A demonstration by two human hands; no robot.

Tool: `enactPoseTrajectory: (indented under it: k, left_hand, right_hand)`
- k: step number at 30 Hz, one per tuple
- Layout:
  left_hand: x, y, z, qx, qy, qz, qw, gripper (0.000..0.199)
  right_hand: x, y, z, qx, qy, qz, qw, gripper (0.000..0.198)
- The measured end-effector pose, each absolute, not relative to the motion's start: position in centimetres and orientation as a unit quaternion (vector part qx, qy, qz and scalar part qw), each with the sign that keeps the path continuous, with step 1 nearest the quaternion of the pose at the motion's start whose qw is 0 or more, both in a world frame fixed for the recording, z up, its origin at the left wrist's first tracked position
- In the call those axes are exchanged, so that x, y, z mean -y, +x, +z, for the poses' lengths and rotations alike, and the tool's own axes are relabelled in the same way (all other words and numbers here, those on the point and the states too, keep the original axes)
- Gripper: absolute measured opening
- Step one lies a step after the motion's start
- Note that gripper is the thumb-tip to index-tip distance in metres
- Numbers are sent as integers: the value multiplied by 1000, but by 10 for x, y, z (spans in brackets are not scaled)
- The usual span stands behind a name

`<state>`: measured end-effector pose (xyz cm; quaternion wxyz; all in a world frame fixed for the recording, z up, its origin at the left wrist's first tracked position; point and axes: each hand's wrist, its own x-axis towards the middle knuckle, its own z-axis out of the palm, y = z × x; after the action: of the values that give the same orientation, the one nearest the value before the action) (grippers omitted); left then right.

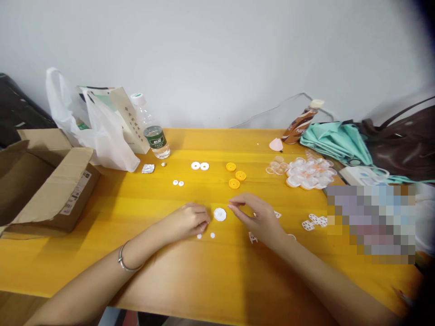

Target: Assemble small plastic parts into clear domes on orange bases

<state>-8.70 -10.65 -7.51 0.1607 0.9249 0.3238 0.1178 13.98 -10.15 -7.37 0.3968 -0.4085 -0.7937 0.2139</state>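
Observation:
A round white plastic disc lies flat on the table between my hands. Just left of it is my left hand, fingers curled together; anything inside them is hidden. Two small white discs lie close below that hand. On the disc's right, my right hand hovers with thumb and index fingertip slightly apart and nothing visible between them. White openwork pieces lie partly covered by the right hand and wrist. Farther back are three yellow round pieces, two white rings and two small white caps.
At the left stand an open cardboard box, a white plastic bag and a water bottle. To the right are clear round parts, white cut-out pieces, a brown drink bottle and a folded green umbrella.

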Motion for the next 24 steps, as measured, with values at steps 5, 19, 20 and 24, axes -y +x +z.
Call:
enactPoseTrajectory:
  k: [5, 19, 20, 24]
  left_hand:
    - [115, -77, -70, -341, 872, 232, 262, 14]
    - [115, -63, -83, -435, 804, 294, 277, 32]
    - [112, -62, -85, -438, 814, 277, 261, 36]
    - [108, -56, -93, -447, 827, 238, 245, 37]
  right_hand:
    - [120, 133, -79, 803, -367, 270, 383, 13]
    - [116, 138, -90, 765, -437, 223, 416, 12]
    - [114, 140, -92, 767, -441, 216, 413, 12]
    - [109, 143, -101, 806, -413, 199, 375, 13]
